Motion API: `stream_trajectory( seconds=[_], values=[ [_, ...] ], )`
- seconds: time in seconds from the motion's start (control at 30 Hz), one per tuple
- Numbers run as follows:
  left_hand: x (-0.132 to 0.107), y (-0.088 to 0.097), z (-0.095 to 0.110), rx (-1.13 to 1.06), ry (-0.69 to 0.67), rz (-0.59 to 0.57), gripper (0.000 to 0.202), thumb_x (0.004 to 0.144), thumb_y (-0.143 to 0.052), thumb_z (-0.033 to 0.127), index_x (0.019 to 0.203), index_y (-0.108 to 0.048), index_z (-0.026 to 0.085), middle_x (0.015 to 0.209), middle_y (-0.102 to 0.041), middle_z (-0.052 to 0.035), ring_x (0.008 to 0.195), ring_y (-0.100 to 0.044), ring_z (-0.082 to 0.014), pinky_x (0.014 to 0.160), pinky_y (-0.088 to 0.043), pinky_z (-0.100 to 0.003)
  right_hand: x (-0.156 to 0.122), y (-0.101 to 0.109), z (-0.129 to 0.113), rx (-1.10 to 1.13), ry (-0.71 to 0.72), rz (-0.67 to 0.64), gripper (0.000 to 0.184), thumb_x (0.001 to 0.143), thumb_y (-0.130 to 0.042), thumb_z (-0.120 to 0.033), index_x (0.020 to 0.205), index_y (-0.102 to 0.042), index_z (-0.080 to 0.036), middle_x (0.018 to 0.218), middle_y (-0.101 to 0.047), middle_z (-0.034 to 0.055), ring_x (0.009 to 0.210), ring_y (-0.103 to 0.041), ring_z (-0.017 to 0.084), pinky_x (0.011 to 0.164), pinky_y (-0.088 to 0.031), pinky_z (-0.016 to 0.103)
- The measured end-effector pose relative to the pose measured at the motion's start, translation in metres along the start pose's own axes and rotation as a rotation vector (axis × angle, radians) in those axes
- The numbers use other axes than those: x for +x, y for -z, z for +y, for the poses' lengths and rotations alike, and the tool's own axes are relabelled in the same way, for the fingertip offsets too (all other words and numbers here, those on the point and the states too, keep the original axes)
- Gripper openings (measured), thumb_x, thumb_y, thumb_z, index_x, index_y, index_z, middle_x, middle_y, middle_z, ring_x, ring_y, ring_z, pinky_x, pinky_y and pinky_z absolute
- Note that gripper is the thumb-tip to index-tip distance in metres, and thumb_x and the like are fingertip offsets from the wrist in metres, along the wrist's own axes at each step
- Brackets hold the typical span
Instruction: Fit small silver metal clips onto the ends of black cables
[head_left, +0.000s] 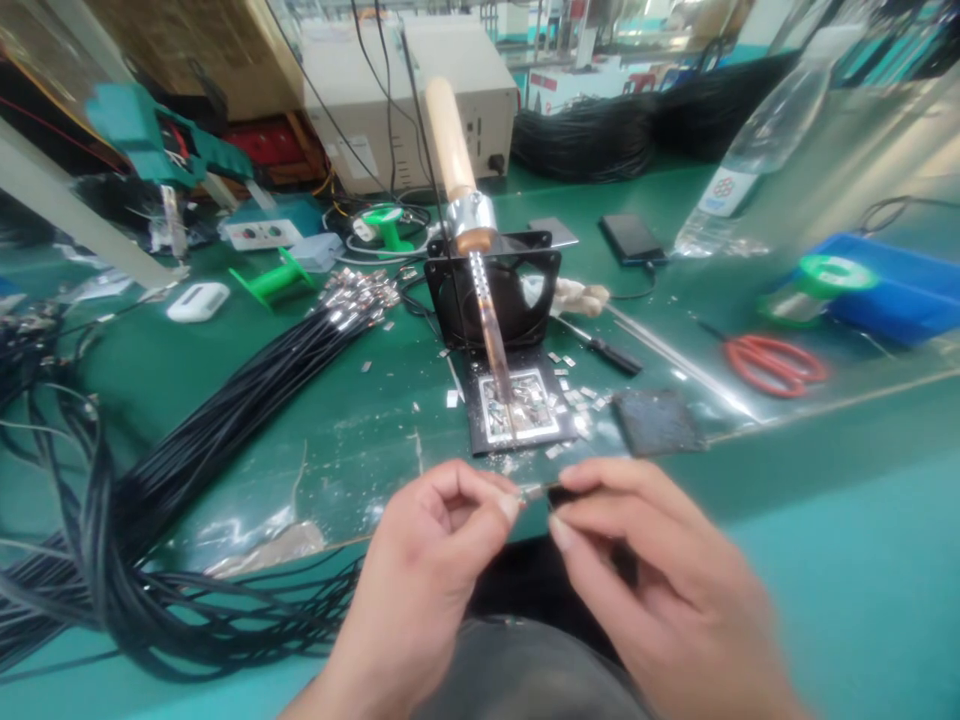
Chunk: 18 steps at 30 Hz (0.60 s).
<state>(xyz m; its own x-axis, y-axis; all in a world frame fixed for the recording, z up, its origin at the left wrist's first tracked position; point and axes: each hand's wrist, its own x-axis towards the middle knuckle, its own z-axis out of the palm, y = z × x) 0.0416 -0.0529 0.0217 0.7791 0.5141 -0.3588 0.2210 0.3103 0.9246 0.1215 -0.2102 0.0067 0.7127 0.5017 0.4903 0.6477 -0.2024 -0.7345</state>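
Note:
Above the bench's front edge, my left hand [427, 570] pinches a small metal connector [534, 491] between thumb and index finger. Facing it, my right hand [667, 570] is closed on a short dark piece that looks like a cable end [558, 494]; most of it is hidden by the fingers. Just beyond both hands, a soldering iron [456, 150] with a wooden handle points tip-down over a white-framed plate [487, 428] strewn with small metal bits. Loose small metal pieces [581, 400] lie to its right.
A black fan frame [442, 300] stands behind the iron. Black cables with metal ends [247, 385] stretch across the left side. To the right are a dark square pad [656, 420], a black-handled screwdriver [616, 356], red-handled scissors [776, 365], a blue tray [900, 290] and a plastic bottle [765, 140].

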Motion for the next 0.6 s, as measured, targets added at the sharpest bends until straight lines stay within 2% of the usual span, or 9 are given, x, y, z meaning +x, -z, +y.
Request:
stream_trajectory(
  seconds=[0.07,0.17,0.43,0.6],
  values=[
    [0.0000,0.0006,-0.0002,0.006,-0.002,-0.001,0.016,0.080,-0.080,0.018,0.067,-0.070,0.018,0.084,-0.073,0.0017,0.052,-0.038,-0.0056,0.047,-0.028,-0.023,0.0027,-0.0009,-0.0018,-0.001,0.013,-0.020,0.016,0.091,-0.069,-0.011,0.082,-0.077,-0.022,0.101,-0.079,0.0061,0.095,-0.079,0.016,0.085,-0.064,0.021],
    [-0.0007,0.0016,0.0000,0.006,0.001,-0.004,0.015,0.081,-0.079,0.017,0.068,-0.071,0.018,0.085,-0.073,0.0015,0.054,-0.039,-0.0058,0.048,-0.030,-0.022,0.0045,-0.0027,-0.0033,0.013,0.017,-0.046,0.017,0.091,-0.068,-0.010,0.084,-0.079,-0.022,0.102,-0.082,0.0049,0.096,-0.080,0.015,0.091,-0.064,0.020],
    [0.0010,-0.0009,0.0002,-0.022,0.021,0.023,0.018,0.080,-0.082,0.021,0.067,-0.070,0.017,0.083,-0.074,0.0000,0.050,-0.036,-0.0053,0.045,-0.025,-0.023,0.0048,-0.0067,-0.0027,0.043,0.023,-0.054,0.019,0.091,-0.067,-0.009,0.087,-0.081,-0.022,0.102,-0.083,0.0056,0.092,-0.081,0.017,0.087,-0.066,0.023],
    [0.0013,-0.0013,-0.0007,-0.018,0.021,0.020,0.018,0.080,-0.082,0.021,0.067,-0.070,0.017,0.083,-0.074,0.0006,0.050,-0.035,-0.0046,0.044,-0.024,-0.023,0.0035,-0.0042,-0.0014,0.048,0.010,-0.062,0.018,0.092,-0.069,-0.009,0.089,-0.080,-0.022,0.102,-0.082,0.0045,0.091,-0.080,0.016,0.086,-0.065,0.021]
  ],
)
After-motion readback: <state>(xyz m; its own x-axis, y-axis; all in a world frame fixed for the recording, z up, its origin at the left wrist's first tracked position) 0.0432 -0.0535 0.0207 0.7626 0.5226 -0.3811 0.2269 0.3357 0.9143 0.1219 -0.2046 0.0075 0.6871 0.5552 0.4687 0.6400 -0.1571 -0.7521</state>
